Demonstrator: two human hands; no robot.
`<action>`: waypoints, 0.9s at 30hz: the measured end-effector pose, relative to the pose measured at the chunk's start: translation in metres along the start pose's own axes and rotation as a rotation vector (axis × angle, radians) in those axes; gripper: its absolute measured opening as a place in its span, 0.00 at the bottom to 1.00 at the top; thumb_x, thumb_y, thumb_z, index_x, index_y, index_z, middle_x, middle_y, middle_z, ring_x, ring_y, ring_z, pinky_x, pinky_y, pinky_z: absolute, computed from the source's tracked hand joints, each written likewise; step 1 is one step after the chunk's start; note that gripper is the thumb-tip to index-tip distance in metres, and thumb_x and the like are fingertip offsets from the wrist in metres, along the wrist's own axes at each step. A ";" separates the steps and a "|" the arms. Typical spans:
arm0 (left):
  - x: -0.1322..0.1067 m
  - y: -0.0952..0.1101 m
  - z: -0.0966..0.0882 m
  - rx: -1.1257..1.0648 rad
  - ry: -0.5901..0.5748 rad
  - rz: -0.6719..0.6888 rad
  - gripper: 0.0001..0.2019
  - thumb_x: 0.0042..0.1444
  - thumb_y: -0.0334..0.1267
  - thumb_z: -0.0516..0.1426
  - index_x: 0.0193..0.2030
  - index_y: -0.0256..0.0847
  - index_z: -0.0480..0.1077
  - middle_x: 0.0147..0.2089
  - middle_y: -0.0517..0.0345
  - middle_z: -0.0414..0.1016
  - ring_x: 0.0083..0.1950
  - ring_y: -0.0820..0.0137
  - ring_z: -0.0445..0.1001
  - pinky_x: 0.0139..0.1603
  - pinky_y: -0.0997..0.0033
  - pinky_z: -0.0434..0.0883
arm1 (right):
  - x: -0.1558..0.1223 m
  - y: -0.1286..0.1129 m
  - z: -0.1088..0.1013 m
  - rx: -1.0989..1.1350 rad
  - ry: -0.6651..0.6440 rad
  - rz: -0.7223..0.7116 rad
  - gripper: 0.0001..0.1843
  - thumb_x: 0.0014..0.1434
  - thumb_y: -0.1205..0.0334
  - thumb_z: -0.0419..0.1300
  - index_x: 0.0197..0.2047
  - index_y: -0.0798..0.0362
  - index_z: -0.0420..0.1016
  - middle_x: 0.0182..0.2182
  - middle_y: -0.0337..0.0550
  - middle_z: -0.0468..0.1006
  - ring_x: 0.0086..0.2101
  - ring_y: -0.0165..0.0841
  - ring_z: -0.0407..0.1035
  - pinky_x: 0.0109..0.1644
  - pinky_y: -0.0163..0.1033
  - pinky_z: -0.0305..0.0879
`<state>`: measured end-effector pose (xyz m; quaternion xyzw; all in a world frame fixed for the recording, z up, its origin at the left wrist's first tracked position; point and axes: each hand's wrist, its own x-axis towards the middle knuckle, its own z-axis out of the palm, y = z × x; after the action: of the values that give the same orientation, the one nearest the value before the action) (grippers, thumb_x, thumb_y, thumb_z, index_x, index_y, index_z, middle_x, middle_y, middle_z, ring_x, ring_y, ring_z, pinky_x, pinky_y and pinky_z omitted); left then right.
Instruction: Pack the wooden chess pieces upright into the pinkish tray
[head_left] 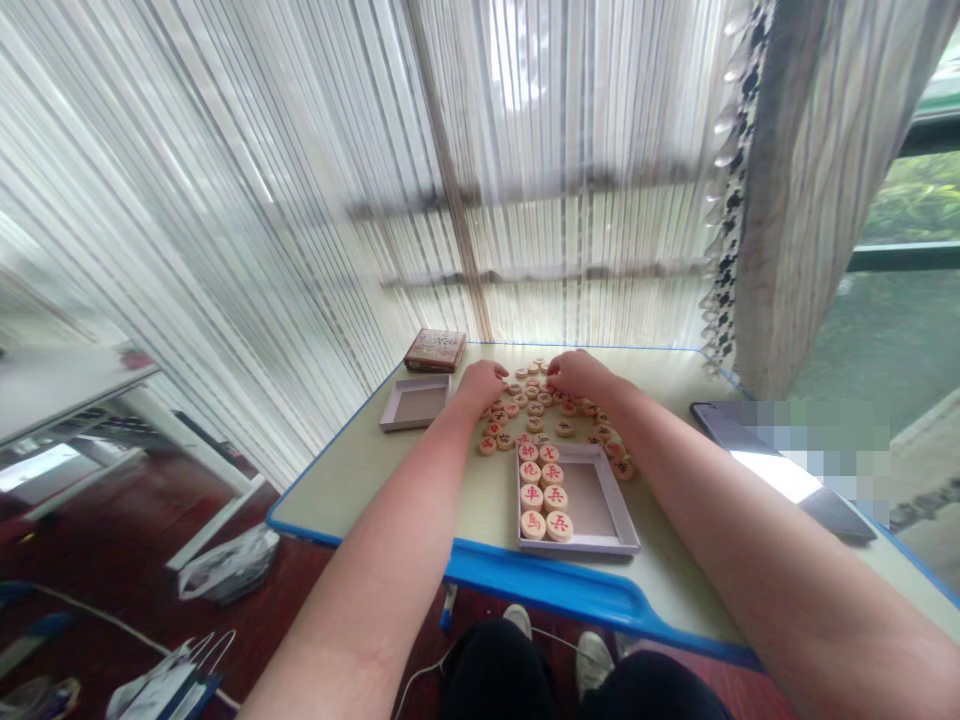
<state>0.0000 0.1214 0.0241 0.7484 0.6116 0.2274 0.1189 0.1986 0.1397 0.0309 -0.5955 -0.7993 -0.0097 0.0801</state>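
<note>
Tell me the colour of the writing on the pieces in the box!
Those pieces have red writing, best seen in the head view.

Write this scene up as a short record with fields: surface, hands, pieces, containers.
Surface: cream tabletop with blue edging
Left hand: at the left side of the loose pieces; grip unclear
Right hand: at their right side, fingers curled; grip unclear
Loose pieces: round pale discs with red or dark characters, scattered
Set pieces: eight round pale discs with red characters, two columns of four
Near container: shallow whitish cardboard tray, holding the set pieces
Far-left containers: another shallow whitish tray; brown patterned box
</note>
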 end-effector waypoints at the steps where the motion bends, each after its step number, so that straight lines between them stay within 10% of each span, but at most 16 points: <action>1: -0.001 0.002 0.000 0.022 0.000 0.008 0.19 0.47 0.26 0.52 0.45 0.37 0.74 0.43 0.53 0.78 0.44 0.69 0.74 0.47 0.75 0.69 | 0.000 0.000 0.000 -0.009 -0.004 -0.008 0.16 0.49 0.58 0.56 0.40 0.49 0.79 0.39 0.45 0.78 0.41 0.39 0.68 0.44 0.38 0.61; 27: -0.003 0.006 0.003 0.071 -0.058 0.071 0.23 0.47 0.25 0.50 0.50 0.44 0.72 0.49 0.53 0.74 0.48 0.67 0.71 0.50 0.72 0.67 | 0.004 0.006 0.015 0.001 0.066 -0.004 0.17 0.58 0.60 0.50 0.45 0.49 0.76 0.46 0.49 0.72 0.46 0.39 0.62 0.52 0.42 0.54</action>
<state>0.0060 0.1172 0.0236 0.7797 0.5885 0.1882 0.1017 0.2018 0.1466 0.0160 -0.5932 -0.7974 -0.0292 0.1066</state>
